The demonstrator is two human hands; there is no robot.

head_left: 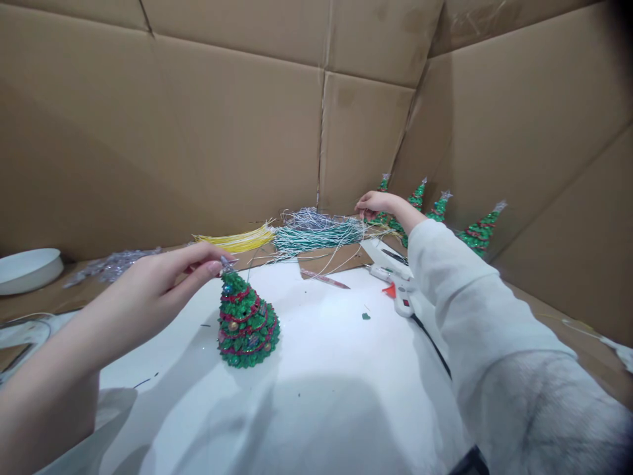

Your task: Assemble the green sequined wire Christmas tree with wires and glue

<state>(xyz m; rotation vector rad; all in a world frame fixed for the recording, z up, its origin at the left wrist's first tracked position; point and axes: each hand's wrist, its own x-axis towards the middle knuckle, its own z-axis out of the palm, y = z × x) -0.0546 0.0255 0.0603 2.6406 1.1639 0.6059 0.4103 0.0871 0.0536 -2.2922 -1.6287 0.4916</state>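
Green tree (247,323), small, stands upright on the white worktop (326,349), left of centre. Left hand (173,284) has thumb and fingers closed on the clear star (227,265) at its tip. Right hand (378,203) is reaching far out by the wire bundle (319,237), near the back trees (479,232); fingers bent and close together, cannot tell if anything is pinched. Handling, judged by eye: body looks stiff, likely moulded resin or plastic, fairly light, wide at the base so steady when set down. Leafy, bumpy surface should give good grip, not slippery, though the red garland and little baubles could chip or come off under a hard squeeze. Star looks thin and brittle, probably smooth; fine for a light steadying pinch, poor for lifting or twisting. Best hold for moving it: around the lower body, fingers spread, mild pressure. Glue gun (403,300) lies to the right, apart from the tree.
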